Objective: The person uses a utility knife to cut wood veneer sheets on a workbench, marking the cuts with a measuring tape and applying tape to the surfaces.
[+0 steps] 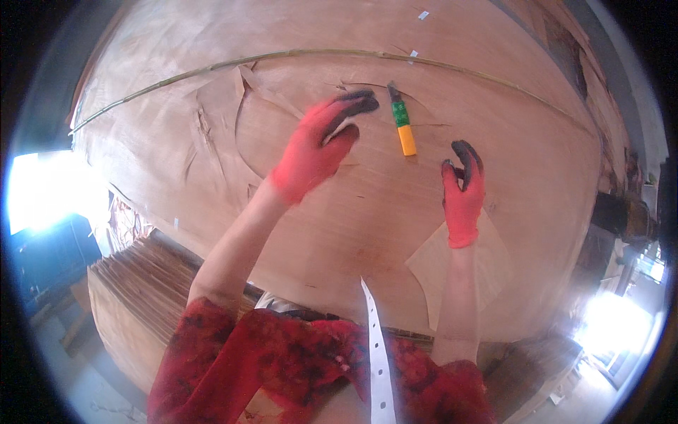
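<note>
A broad sheet of thin tan wood veneer (339, 233) spreads under both hands. My left hand (318, 145), in a red glove with dark fingertips, hovers over it with fingers stretched out and thumb apart, holding nothing. Just right of those fingertips lies a knife (402, 127) with a short dark blade and a green and yellow handle. Farther right is my right hand (465, 191), gloved the same way, its fingers bent and thumb apart, with nothing visible in between. Beneath the right wrist lies a loose paler veneer piece (427, 265).
A long thin bamboo stick (296, 52) runs across the far part of the sheet. Torn, lifted veneer (219, 106) shows at left. Stacked veneer sheets (141, 283) stand at near left. A white perforated strap (378, 353) hangs in front at the bottom.
</note>
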Demonstrator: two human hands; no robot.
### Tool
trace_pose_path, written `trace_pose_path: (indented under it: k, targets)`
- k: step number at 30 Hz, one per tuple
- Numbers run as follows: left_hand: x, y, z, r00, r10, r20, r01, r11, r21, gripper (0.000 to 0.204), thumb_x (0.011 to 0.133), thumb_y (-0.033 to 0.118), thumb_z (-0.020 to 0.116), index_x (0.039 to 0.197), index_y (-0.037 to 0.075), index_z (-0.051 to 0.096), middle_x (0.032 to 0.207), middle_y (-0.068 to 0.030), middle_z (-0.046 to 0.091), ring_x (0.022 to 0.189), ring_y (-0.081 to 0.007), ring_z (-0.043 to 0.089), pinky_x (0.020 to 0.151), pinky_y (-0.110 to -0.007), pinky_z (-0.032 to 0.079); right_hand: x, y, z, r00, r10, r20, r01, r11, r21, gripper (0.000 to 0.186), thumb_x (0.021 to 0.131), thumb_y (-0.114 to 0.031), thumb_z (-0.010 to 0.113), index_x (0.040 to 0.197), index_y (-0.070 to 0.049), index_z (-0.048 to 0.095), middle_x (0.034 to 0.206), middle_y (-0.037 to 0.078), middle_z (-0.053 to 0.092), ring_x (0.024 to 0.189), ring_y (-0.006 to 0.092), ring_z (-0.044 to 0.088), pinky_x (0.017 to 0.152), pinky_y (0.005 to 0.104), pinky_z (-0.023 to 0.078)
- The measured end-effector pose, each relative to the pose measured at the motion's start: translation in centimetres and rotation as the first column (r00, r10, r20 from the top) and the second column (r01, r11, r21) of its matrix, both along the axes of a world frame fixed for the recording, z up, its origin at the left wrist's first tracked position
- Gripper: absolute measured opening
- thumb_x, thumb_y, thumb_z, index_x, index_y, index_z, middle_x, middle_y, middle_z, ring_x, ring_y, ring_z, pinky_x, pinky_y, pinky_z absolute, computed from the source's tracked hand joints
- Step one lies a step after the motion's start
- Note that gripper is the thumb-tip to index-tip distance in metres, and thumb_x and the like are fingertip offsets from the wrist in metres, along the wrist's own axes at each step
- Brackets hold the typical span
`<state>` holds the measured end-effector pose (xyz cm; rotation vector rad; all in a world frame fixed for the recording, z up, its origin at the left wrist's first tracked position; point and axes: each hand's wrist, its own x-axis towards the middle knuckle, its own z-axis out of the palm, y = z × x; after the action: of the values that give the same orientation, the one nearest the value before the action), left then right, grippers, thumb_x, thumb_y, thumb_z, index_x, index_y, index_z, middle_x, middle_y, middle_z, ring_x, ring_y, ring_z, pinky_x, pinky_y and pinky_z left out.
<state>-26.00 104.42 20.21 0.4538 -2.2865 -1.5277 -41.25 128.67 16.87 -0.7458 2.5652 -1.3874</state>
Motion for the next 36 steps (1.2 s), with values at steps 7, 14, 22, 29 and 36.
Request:
trace_pose_path:
  k: [7,14,22,29,36]
  targets:
    - [6.0,7.6,10.2,0.450,-0.514,-0.730,0.820,0.562,0.110,0.041,0.097,0.029,0.061,0.126,0.000,0.058,0.123,-0.0262,0.061,0.112,-0.0468,0.059,0.101,-0.053,0.046,1.4,1.3,1.1,0.993,0.091,0.081,-0.082,0.991,-0.109,0.038,0.090,-0.002,0.066,0.128,-0.006,0.061,0.134,0.009,0.058,0.105,0.0165,0.062,0.082,0.0280,0.053]
    - [6.1,8.5,8.7,0.827,-0.560,-0.057,0.339,0.415,0.844,0.035,0.098,0.019,0.059,0.127,-0.001,0.059,0.108,-0.0150,0.071,0.095,-0.0267,0.070,0.087,-0.040,0.057,1.4,2.3,1.8,0.974,0.100,0.204,-0.074,0.989,-0.128,0.031,0.094,-0.007,0.064,0.125,-0.006,0.064,0.121,0.007,0.064,0.093,0.0124,0.063,0.074,0.0259,0.053]
    - [3.8,7.9,-6.0,0.917,-0.370,0.149,-0.129,0.077,0.989,0.047,0.094,0.005,0.057,0.141,0.000,0.047,0.109,-0.0200,0.070,0.076,-0.0240,0.072,0.073,-0.034,0.062,3.5,5.0,-2.0,0.749,0.002,0.662,-0.019,1.000,0.018,0.035,0.100,-0.034,0.059,0.119,-0.006,0.069,0.094,0.004,0.072,0.082,0.0091,0.065,0.061,0.0229,0.050]
    - [2.2,9.8,-4.0,0.900,-0.431,0.061,-0.014,0.112,0.994,0.050,0.093,0.004,0.057,0.141,0.001,0.044,0.105,-0.0220,0.070,0.075,-0.0260,0.072,0.072,-0.036,0.063,3.6,1.8,-1.2,0.385,0.135,0.913,-0.072,0.991,-0.116,0.034,0.101,-0.032,0.058,0.113,-0.003,0.071,0.099,0.007,0.072,0.088,0.0112,0.066,0.072,0.0245,0.052]
    - [-1.4,11.6,-5.8,0.905,-0.398,0.152,-0.050,0.254,0.966,0.032,0.096,0.013,0.061,0.122,-0.005,0.058,0.103,-0.0211,0.070,0.083,-0.0280,0.072,0.073,-0.038,0.062,-2.0,1.6,-2.7,0.898,0.162,0.408,0.028,0.907,-0.421,0.019,0.082,0.003,0.072,0.101,0.000,0.068,0.101,0.003,0.069,0.086,0.0108,0.066,0.073,0.0244,0.053]
